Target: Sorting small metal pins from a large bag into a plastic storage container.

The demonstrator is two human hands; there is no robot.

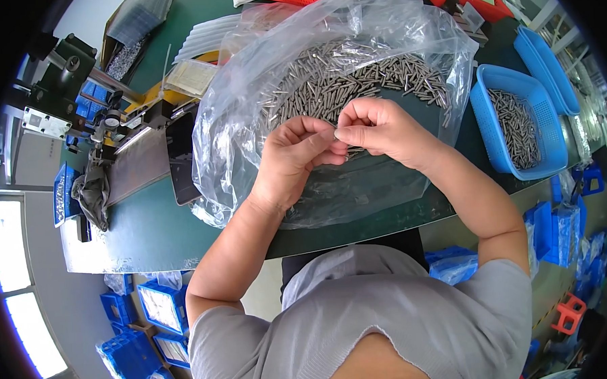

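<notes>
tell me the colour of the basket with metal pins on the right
The basket is light blue, seen in the head view.

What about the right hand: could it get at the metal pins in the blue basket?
Probably yes: the blue basket stands open-topped right of the right hand, and nothing visible covers the metal pins inside. It is, though, occupied beside the left hand.

Grey short-sleeved top (451,315), curved neckline (346,343), dark legwear (410,242), bare forearms (235,243), bare fingers (354,134)
</notes>
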